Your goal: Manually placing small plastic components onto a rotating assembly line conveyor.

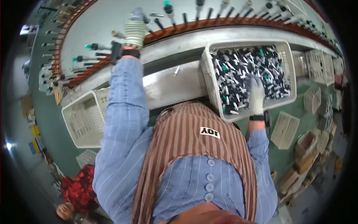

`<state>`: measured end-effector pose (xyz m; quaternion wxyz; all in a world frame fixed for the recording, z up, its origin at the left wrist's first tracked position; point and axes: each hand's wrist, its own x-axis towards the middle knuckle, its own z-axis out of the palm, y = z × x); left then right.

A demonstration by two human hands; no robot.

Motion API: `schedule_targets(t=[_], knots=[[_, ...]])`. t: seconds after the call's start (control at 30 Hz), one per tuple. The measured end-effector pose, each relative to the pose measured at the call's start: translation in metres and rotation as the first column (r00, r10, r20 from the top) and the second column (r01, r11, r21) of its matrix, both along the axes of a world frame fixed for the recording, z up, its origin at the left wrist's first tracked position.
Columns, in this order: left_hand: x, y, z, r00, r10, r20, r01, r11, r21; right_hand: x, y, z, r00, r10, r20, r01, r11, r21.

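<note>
My left hand, in a striped glove with grey fingertips, reaches over the brown rim track of a pale table. Its fingers are drawn together among the upright dark pegs; whatever they grip is hidden. A short dark tube with a shiny band lies just right of the fingertips. My right hand, gloved in white and grey, dips into a white plastic basket filled with small black, white and green tube-shaped parts. Its fingertips blur into the dark parts there, so their grip cannot be made out.
One white basket stands at the left, and further crates are at the right. A small white part lies on the metal ledge before me. A person in red patterned clothing is at lower left. Boxes line the right side.
</note>
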<state>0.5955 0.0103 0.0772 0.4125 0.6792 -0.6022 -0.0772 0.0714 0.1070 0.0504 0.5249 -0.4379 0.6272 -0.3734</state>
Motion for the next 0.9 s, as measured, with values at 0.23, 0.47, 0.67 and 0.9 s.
schedule_targets(t=[0.23,0.47,0.67,0.9], knots=[[0.038,0.026,0.016,0.850,0.130,-0.511,-0.131,0.991,0.035,0.072,-0.109,-0.044,0.585,0.222,-0.780,-0.421,0.905,-0.058],[0.052,0.044,0.022,0.917,0.249,-0.312,-0.196,0.962,0.192,0.054,-0.140,-0.131,0.472,0.071,-0.879,-0.414,0.898,-0.150],[0.024,0.114,0.003,0.747,0.533,-0.397,-0.659,0.669,-0.343,0.061,-0.118,-0.057,0.677,0.104,-0.729,-0.402,0.882,-0.247],[-0.178,0.143,-0.012,0.444,-0.156,-0.882,0.439,0.896,0.062,0.113,-0.017,0.019,0.971,0.232,-0.060,-0.231,0.836,-0.498]])
